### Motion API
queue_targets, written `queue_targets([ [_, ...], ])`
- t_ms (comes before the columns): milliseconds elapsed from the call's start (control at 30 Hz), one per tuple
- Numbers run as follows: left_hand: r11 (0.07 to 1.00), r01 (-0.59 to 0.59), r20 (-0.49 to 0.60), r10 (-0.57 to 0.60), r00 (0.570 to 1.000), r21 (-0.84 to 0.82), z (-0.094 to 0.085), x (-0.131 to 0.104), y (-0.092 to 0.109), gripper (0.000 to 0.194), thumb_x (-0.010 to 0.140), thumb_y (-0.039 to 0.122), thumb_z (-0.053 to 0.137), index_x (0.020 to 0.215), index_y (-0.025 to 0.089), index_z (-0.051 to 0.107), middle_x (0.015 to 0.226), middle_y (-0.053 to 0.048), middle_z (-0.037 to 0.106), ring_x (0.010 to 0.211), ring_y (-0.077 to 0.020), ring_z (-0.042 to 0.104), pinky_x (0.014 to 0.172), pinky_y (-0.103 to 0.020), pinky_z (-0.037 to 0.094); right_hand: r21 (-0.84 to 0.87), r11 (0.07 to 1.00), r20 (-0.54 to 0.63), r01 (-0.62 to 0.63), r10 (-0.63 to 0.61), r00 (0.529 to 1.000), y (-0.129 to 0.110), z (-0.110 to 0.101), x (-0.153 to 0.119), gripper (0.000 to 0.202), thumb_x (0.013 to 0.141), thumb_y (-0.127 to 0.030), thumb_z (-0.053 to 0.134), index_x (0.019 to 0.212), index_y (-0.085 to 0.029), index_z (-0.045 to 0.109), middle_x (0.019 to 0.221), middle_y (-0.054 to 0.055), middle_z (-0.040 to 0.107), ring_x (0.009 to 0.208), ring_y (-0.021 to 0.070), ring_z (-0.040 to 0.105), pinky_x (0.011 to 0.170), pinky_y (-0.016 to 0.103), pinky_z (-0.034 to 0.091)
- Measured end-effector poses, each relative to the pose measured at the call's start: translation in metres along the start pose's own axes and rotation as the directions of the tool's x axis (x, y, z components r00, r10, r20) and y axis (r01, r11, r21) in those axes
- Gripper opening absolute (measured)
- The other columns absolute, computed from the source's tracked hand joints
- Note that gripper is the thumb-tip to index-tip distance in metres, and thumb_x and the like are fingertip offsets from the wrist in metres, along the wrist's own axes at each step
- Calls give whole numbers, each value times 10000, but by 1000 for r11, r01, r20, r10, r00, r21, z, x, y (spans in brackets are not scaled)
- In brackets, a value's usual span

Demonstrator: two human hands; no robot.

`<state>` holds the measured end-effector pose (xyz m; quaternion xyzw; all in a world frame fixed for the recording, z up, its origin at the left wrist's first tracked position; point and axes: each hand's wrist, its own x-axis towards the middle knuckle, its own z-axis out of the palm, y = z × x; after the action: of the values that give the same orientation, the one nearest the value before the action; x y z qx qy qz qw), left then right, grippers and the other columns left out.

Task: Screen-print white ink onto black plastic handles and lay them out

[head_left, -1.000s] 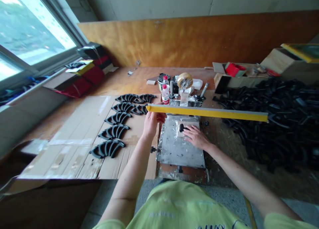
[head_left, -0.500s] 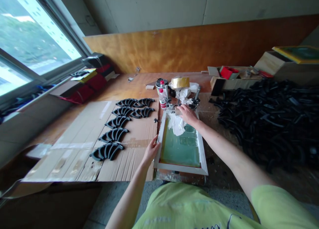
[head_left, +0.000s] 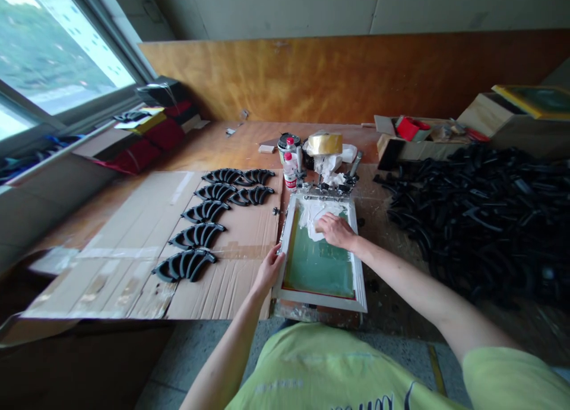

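Observation:
A silk-screen printing frame (head_left: 360, 288) with white borders and green mesh (head_left: 312, 273) lies on the table in front of me. White ink (head_left: 307, 213) is spread over the far part of the mesh. My right hand (head_left: 336, 230) is closed round a small squeegee, mostly hidden by the fingers, at the near side of the ink. At the frame's left border, my left hand (head_left: 269, 267) grips the edge, with the thumb toward the top. A metal hinge clamp (head_left: 325, 191) holds the frame's far end.
Rows of black curved parts (head_left: 187, 265) lie on flattened cardboard (head_left: 240, 243) to the left. A large heap of similar black pieces (head_left: 472, 220) covers the right side. Behind the clamp stand red-capped bottles (head_left: 290, 175) and a roll of tape (head_left: 325, 143).
My right hand has come from the clamp end toward me over the mesh, with the squeegee. My left hand stays at the frame's left edge. The view has shifted slightly.

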<state>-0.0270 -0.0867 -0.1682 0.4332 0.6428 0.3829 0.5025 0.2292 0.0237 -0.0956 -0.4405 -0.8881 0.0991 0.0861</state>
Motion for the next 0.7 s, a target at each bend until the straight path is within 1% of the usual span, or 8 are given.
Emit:
queue_targets([
  [67, 1000, -2, 9, 2, 1000, 6, 0, -1, 1, 664, 789, 554, 558, 1329, 169, 541, 814, -15, 657, 697, -146, 591, 619, -237, 450, 42, 990, 45, 135, -137, 990, -1, -7, -12, 241, 800, -74, 481, 931, -159, 665, 961, 101, 654, 1003, 235, 541, 857, 316, 411],
  [133, 1000, 0, 17, 0, 1000, -2, 0, -2, 3, 666, 788, 542, 565, 1333, 162, 534, 808, -17, 654, 697, -147, 585, 620, -238, 449, 79, 978, 78, 191, -197, 977, 2, -15, -16, 202, 813, -99, 500, 894, -180, 666, 919, 71, 649, 948, 213, 554, 836, 300, 414],
  [233, 999, 7, 16, -6, 1000, -38, 0, -3, 7, 673, 780, 532, 577, 1332, 151, 531, 825, -30, 659, 713, -152, 588, 624, -243, 455, 98, 990, 13, 103, -104, 994, 6, -20, -11, 153, 838, -139, 515, 851, -192, 658, 900, 57, 638, 916, 205, 554, 821, 300, 423],
  [333, 997, 18, 22, -17, 1000, -70, 0, -3, 10, 697, 756, 542, 599, 1321, 137, 536, 819, -35, 663, 705, -155, 591, 618, -247, 461, 83, 996, -85, 20, -13, 996, 3, -10, -11, 203, 825, -87, 496, 896, -179, 662, 966, 87, 631, 1018, 232, 524, 869, 329, 425],
  [400, 996, 29, 28, -27, 999, -85, 0, -4, 12, 724, 738, 555, 616, 1319, 131, 534, 794, -29, 661, 683, -151, 589, 603, -242, 458, 89, 994, -81, 70, -62, 995, 1, -1, -18, 235, 823, -72, 489, 936, -172, 670, 988, 99, 629, 1051, 238, 511, 901, 340, 422],
  [500, 992, 47, 29, -43, 999, -114, 0, -6, 17, 755, 719, 569, 638, 1322, 127, 528, 761, -19, 654, 650, -142, 584, 578, -232, 451, 125, 984, -55, 128, -122, 991, 1, -1, -22, 191, 862, -149, 523, 966, -183, 679, 962, 79, 643, 1000, 219, 542, 889, 320, 430],
  [567, 988, 60, 43, -55, 998, -145, -2, -10, 25, 775, 710, 571, 655, 1326, 121, 522, 754, -18, 654, 640, -140, 585, 569, -229, 450, 143, 987, -75, 72, -62, 995, 4, -10, -9, 194, 872, -222, 573, 1035, -204, 677, 970, 56, 659, 949, 202, 571, 855, 298, 438],
  [700, 978, 83, 104, -64, 993, -189, -13, -23, 61, 817, 694, 561, 699, 1369, 153, 486, 746, -3, 660, 590, -122, 574, 535, -214, 439, 133, 980, -179, -146, 168, 969, 22, -41, 34, 530, 831, -287, 670, 1342, -296, 527, 1072, 27, 675, 896, 194, 611, 790, 272, 447],
])
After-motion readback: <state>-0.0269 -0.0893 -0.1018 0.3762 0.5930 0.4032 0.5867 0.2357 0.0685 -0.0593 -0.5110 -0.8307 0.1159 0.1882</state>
